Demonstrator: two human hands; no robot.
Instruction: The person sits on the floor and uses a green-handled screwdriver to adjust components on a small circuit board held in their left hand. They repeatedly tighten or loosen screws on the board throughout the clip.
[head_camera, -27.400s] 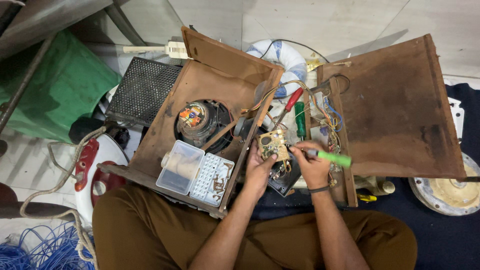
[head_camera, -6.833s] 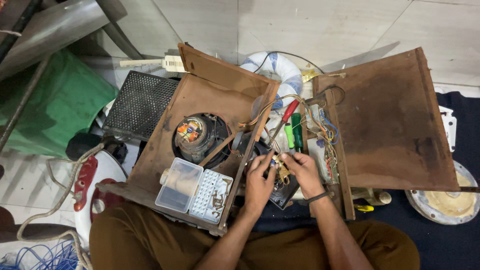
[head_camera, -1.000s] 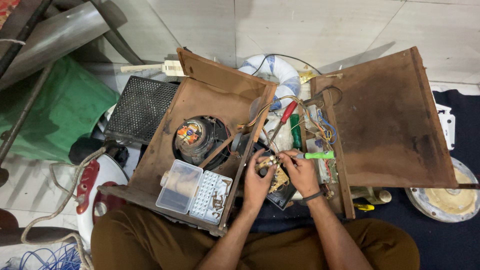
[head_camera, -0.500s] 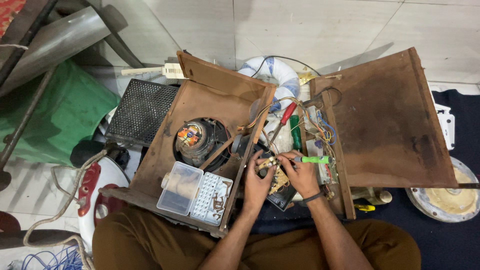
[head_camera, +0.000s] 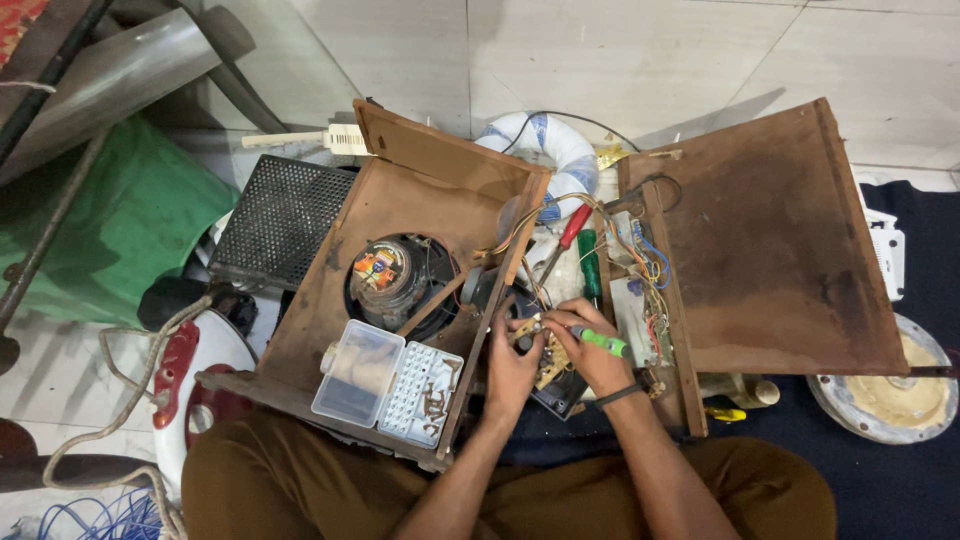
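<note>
nearest, brown trousers (head_camera: 520, 500) filled the bottom of the view, and both bare forearms rose from the lap and met over the work. the left hand (head_camera: 512, 362) came up almost straight, wrist slightly bent, fingers curled and pinched on a small brass-coloured part (head_camera: 530, 327) at their tips. the right hand (head_camera: 592, 352) angled in from the right, a dark band round its wrist, fingers closed round a green-handled screwdriver (head_camera: 604, 342) whose handle stuck out to the right past the knuckles. its tip pointed toward the brass-coloured part, just beside the left fingertips; whether it touched could not be told. both hands sat close together, nearly touching, over a dark base between the two halves of an opened wooden box (head_camera: 400, 260).

left of the hands a clear plastic screw case (head_camera: 385, 380) rested in the left half, and beyond it a round speaker (head_camera: 385, 280). just past the hands lay a red-handled screwdriver (head_camera: 570, 228) and another dark green one (head_camera: 589, 262) amid coloured wires (head_camera: 645, 262). the brown wooden panel (head_camera: 770, 250) lay to the right. farther off sat a black mesh grille (head_camera: 280, 220) and a white and blue ring (head_camera: 550, 150) on the tiled floor.
</note>
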